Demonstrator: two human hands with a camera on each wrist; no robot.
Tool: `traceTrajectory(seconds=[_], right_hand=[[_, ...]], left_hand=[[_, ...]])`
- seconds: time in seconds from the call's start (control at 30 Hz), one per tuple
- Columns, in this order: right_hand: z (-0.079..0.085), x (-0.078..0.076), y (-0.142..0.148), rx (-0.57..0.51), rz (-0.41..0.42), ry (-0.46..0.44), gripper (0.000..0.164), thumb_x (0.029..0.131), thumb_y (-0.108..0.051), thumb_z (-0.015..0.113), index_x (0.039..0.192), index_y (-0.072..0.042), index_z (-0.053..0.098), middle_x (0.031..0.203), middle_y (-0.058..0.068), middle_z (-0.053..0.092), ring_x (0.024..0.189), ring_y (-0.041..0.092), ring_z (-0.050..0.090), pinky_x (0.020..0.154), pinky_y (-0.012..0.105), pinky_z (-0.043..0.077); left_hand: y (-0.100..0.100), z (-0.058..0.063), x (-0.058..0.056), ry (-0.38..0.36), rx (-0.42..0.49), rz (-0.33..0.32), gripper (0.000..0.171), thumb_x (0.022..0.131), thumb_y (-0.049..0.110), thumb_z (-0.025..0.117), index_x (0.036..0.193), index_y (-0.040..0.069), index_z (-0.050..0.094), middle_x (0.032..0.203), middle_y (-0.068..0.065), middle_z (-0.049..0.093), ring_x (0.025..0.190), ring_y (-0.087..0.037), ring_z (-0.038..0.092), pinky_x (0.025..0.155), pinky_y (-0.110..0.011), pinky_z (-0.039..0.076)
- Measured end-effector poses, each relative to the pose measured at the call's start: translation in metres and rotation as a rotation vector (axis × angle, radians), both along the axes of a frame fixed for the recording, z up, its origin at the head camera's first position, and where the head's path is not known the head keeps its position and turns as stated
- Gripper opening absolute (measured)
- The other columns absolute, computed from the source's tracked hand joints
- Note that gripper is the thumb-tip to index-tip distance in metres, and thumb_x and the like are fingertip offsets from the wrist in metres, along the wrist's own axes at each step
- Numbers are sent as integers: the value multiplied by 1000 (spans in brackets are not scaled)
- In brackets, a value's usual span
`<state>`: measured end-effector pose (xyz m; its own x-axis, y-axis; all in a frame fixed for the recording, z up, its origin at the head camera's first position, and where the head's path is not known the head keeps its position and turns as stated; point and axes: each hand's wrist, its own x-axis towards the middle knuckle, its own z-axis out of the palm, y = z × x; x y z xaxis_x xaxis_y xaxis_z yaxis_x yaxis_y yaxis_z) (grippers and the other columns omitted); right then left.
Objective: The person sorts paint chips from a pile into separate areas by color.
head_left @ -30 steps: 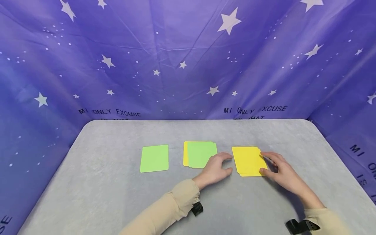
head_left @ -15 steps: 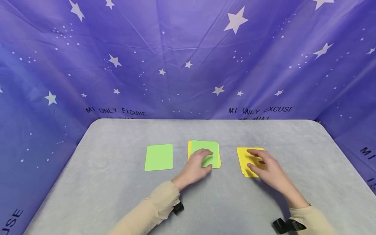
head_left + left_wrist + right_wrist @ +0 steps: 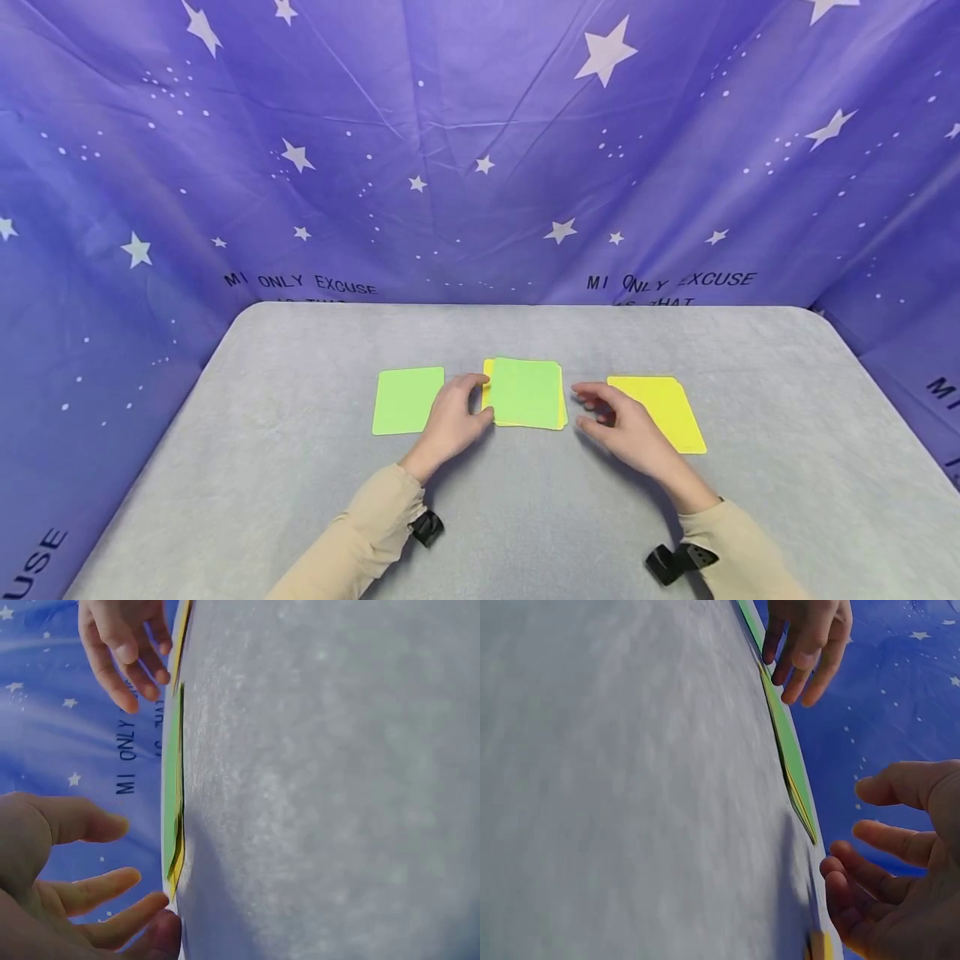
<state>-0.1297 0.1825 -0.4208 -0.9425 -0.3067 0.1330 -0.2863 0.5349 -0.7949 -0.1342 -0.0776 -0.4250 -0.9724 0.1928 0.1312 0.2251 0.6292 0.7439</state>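
Observation:
In the head view a middle stack of square cards (image 3: 527,393) lies on the table, a green card on top and yellow edges showing at its sides. My left hand (image 3: 452,421) is at the stack's left edge, fingers spread with a gap between thumb and fingers. My right hand (image 3: 624,427) hovers just right of the stack, fingers loosely bent, nothing between them. It partly covers a stack of yellow cards (image 3: 671,412). Both wrist views show the middle stack edge-on, its layers green and yellow (image 3: 174,780), (image 3: 791,757), with the hands on either side.
A single green card (image 3: 405,402) lies at the left, partly behind the left hand. The grey table (image 3: 300,350) has rounded far corners. A purple-blue curtain (image 3: 480,125) with white stars and printed words hangs behind and beside it.
My left hand has moved left, from the gap right of the middle stack, across it, to its left edge. My right hand has left the yellow stack and come left toward the middle stack.

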Motion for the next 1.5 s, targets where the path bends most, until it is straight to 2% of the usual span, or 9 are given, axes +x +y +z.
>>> traceTrajectory(seconds=[0.33, 0.57, 0.8, 1.0, 1.27, 1.37, 1.5], right_hand=[[-7, -5, -16, 1, -32, -58, 46, 83, -1, 69, 127, 5, 57, 114, 15, 63, 93, 24, 58, 75, 29, 48], [-7, -5, -17, -32, -32, -104, 47, 86, -2, 68, 131, 4, 54, 118, 15, 61, 96, 23, 57, 75, 28, 47], [-6, -5, -17, -65, -27, -137, 47, 88, -3, 66, 132, 5, 52, 121, 17, 59, 99, 25, 56, 77, 29, 47], [-7, -4, -17, -91, -28, -153, 47, 88, -2, 65, 132, 6, 52, 122, 18, 59, 100, 26, 57, 78, 28, 46], [-3, 0, -16, -136, -30, -178, 49, 89, -2, 63, 135, 6, 49, 125, 21, 56, 101, 27, 58, 78, 26, 47], [-2, 1, -16, -162, -43, -177, 50, 89, -2, 63, 136, 5, 48, 126, 21, 55, 98, 24, 57, 75, 25, 47], [-2, 1, -18, -220, -68, -176, 50, 88, 0, 64, 135, 5, 49, 123, 20, 54, 86, 18, 54, 71, 23, 45]], left_hand=[[1, -3, 2, -1, 65, -30, 38, 80, 2, 67, 117, -6, 61, 115, -18, 63, 107, -33, 58, 92, -45, 45], [2, -3, 3, -27, 95, -33, 38, 80, 2, 68, 117, -4, 62, 114, -17, 63, 104, -30, 59, 89, -43, 46], [4, -2, 6, -62, 149, -57, 36, 81, 0, 67, 116, -4, 62, 108, -18, 64, 97, -29, 59, 81, -39, 48], [6, -1, 9, -94, 176, -57, 36, 82, 1, 66, 117, -2, 62, 112, -18, 63, 100, -30, 59, 81, -40, 49], [8, 0, 12, -88, 178, -61, 35, 83, 2, 63, 118, -1, 62, 112, -19, 64, 101, -31, 59, 84, -44, 48], [8, -1, 12, -93, 197, -59, 35, 84, 1, 62, 119, -1, 61, 112, -18, 63, 102, -31, 58, 85, -44, 48], [8, -2, 12, -116, 286, -52, 35, 85, -2, 61, 119, -3, 60, 113, -19, 62, 101, -31, 60, 85, -40, 50]])
